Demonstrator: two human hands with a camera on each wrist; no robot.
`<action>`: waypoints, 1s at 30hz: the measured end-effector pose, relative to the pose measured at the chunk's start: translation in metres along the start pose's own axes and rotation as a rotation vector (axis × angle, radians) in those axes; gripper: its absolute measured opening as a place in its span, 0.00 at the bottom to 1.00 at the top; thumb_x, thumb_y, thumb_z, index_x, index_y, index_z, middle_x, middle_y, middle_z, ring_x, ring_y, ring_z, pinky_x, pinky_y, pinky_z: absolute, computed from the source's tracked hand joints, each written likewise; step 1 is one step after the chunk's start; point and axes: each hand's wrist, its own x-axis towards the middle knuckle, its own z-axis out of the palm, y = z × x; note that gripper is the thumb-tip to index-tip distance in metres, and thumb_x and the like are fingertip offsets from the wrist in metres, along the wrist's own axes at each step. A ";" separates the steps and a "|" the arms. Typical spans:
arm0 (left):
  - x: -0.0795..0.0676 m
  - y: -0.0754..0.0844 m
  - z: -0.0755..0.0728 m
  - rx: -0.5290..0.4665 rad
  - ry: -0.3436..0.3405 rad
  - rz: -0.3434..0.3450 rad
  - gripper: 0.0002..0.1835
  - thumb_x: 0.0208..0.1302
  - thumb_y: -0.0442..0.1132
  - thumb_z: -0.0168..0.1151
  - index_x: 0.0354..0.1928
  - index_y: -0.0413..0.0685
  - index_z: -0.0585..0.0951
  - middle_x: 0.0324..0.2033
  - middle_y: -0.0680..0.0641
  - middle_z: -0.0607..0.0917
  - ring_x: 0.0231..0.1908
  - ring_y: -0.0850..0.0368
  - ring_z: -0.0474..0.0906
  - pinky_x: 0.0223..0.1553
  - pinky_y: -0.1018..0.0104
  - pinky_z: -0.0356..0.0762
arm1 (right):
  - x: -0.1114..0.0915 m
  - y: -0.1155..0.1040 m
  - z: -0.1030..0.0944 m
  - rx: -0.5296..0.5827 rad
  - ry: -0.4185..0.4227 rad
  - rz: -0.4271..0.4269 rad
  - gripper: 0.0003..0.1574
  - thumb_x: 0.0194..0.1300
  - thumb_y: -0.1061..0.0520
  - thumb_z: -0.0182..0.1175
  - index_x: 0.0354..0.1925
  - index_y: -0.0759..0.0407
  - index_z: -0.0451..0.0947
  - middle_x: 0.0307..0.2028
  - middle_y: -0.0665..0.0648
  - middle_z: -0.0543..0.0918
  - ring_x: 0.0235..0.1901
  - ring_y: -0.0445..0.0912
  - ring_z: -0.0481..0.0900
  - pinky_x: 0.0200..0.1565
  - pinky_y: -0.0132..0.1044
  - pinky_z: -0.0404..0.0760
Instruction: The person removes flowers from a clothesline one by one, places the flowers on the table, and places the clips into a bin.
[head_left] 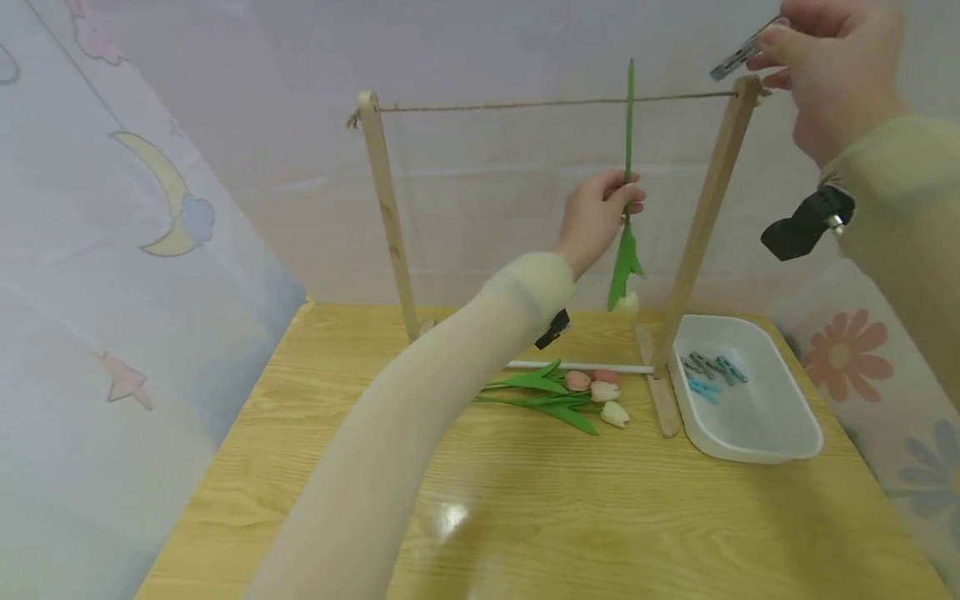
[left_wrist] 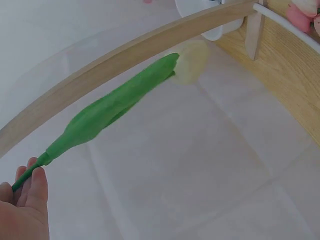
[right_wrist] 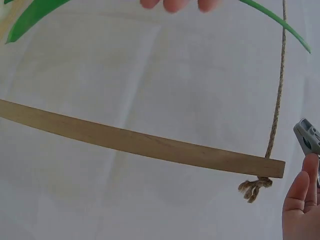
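Observation:
My left hand (head_left: pixel 597 212) pinches the green stem of a white tulip (head_left: pixel 624 267), which hangs bloom down. The stem's upper end crosses the twine (head_left: pixel 510 106) strung between two wooden posts; whether they touch I cannot tell. In the left wrist view the stem lies between thumb and fingers, with the leaf and white bloom (left_wrist: pixel 191 62) stretching away. Up by the top of the right post (head_left: pixel 712 200), my right hand (head_left: pixel 843 75) holds a grey clothespin (head_left: pixel 738 60) between thumb and fingers. Part of that clothespin (right_wrist: pixel 307 136) also shows in the right wrist view.
Several pink and white tulips (head_left: pixel 614 414) lie on the wooden table (head_left: pixel 525 517) beneath the rack, beside its white crossbar (head_left: pixel 600 367). A white plastic tub (head_left: pixel 772 429) to the right holds several grey and blue clothespins (head_left: pixel 705 390). The left post (head_left: pixel 390 217) stands near my left forearm.

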 end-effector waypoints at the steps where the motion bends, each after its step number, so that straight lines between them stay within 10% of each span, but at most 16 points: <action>1: -0.001 -0.001 -0.002 -0.014 0.005 0.003 0.12 0.73 0.35 0.54 0.52 0.40 0.80 0.39 0.47 0.86 0.36 0.63 0.82 0.36 0.81 0.78 | -0.001 0.002 -0.002 0.023 -0.002 -0.003 0.16 0.61 0.63 0.67 0.48 0.57 0.79 0.42 0.52 0.76 0.34 0.42 0.77 0.31 0.21 0.75; 30: -0.038 -0.038 -0.029 -0.483 0.182 -0.008 0.10 0.74 0.32 0.48 0.51 0.33 0.73 0.47 0.37 0.84 0.45 0.55 0.84 0.45 0.70 0.81 | -0.029 0.067 -0.057 0.508 0.091 -0.037 0.18 0.57 0.85 0.52 0.42 0.73 0.76 0.35 0.61 0.78 0.29 0.47 0.79 0.29 0.33 0.84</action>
